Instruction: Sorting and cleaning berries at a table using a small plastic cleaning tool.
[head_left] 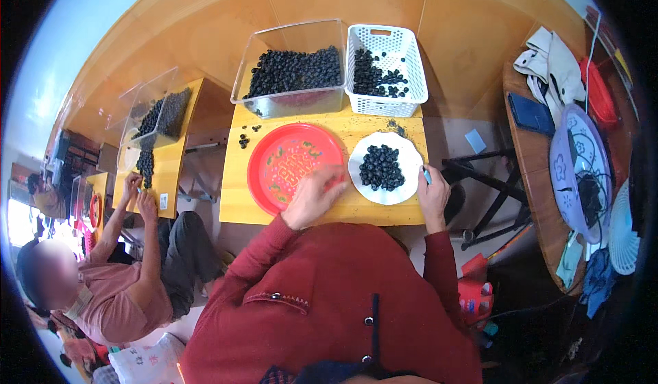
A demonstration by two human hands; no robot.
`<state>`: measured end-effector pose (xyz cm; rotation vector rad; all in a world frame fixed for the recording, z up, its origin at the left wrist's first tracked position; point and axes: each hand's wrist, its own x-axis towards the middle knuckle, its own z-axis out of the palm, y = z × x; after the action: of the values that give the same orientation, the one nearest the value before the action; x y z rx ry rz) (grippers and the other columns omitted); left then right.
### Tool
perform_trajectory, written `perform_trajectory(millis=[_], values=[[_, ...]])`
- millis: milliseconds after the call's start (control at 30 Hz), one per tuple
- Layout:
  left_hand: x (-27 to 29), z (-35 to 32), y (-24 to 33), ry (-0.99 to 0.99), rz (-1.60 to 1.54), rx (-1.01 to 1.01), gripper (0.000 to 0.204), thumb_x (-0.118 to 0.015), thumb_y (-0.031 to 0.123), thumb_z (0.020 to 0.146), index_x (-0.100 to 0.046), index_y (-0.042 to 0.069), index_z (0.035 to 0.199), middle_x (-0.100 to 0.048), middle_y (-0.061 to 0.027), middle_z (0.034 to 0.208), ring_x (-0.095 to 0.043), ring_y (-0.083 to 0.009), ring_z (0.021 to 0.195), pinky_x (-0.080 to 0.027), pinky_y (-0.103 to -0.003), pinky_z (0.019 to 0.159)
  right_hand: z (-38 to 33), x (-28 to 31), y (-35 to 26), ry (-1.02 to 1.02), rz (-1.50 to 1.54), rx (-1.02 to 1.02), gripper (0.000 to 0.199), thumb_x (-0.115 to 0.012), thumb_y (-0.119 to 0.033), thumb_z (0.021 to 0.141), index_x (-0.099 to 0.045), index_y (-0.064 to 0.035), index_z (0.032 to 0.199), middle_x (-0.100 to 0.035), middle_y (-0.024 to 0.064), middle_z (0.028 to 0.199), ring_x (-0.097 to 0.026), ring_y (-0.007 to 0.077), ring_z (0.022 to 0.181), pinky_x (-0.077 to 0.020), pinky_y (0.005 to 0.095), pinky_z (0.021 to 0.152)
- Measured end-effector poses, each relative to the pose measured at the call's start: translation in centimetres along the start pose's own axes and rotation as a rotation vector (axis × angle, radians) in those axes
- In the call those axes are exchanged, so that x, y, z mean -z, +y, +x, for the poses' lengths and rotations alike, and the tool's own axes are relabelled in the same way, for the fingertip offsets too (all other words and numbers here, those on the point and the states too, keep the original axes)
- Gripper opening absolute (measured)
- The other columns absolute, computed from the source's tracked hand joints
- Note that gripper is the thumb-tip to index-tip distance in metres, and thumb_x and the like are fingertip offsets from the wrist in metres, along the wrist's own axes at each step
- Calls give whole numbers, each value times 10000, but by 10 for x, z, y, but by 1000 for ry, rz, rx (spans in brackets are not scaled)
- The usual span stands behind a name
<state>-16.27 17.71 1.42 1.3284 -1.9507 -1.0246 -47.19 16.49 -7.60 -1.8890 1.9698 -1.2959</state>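
My left hand (pixel 317 195) is over the right side of a red plate (pixel 256 166) with a printed pattern. Its fingers are smeared by motion, so I cannot see what they hold, if anything. Beside the right rim of a white scalloped plate (pixel 368 147), my right hand (pixel 434 197) is closed around a small light-blue tool (pixel 427 175) whose working end I cannot make out. A heap of small, round, dark fruit (pixel 382 168) lies on the white plate.
Behind the plates stand a clear bin (pixel 295 103) and a white perforated basket (pixel 387 105), both holding dark fruit. A few loose ones (pixel 244 141) lie on the yellow table (pixel 236 206). A co-worker (pixel 130 295) sits at another table on the left. A purple basin (pixel 569 171) stands right.
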Motion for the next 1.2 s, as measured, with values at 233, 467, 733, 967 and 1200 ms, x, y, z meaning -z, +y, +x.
perform_trajectory(millis=[233,467,733,967,1200], values=[[16,105,9,325,792,-649,380,-712,188,792,-593,67,1132,-592,-108,1170,-533,-311,1138,-448,-449,961,-3,1,2,5,7,-29,223,-641,-156,858,-667,-24,1036,-691,185,989,-670,376,877,-529,436,764],[14,189,3,124,1095,-659,376,-612,290,886,-563,114,1214,-662,-69,1061,-614,-224,1062,-346,-513,1038,-3,0,-2,17,-27,-33,217,-643,-182,852,-664,-47,1020,-689,182,979,-669,383,853,-530,450,752],[12,219,-9,94,1188,-606,163,-512,221,927,-627,115,879,-668,-85,707,-690,-256,745,-311,-587,1046,-2,0,2,32,8,18,212,-634,-190,871,-652,-39,1019,-688,184,954,-670,386,815,-529,446,689],[9,220,-5,77,1194,-589,174,-510,217,930,-626,111,855,-675,-103,698,-694,-265,728,-316,-579,1046,-3,-3,6,33,-12,33,196,-631,-180,875,-640,-25,996,-685,183,946,-669,381,815,-522,448,692],[10,218,-8,93,1195,-588,151,-536,218,903,-609,109,830,-676,-106,703,-693,-287,731,-338,-570,1033,-4,2,2,34,-10,56,201,-630,-179,876,-644,-26,1006,-688,178,932,-671,374,816,-524,444,696]])
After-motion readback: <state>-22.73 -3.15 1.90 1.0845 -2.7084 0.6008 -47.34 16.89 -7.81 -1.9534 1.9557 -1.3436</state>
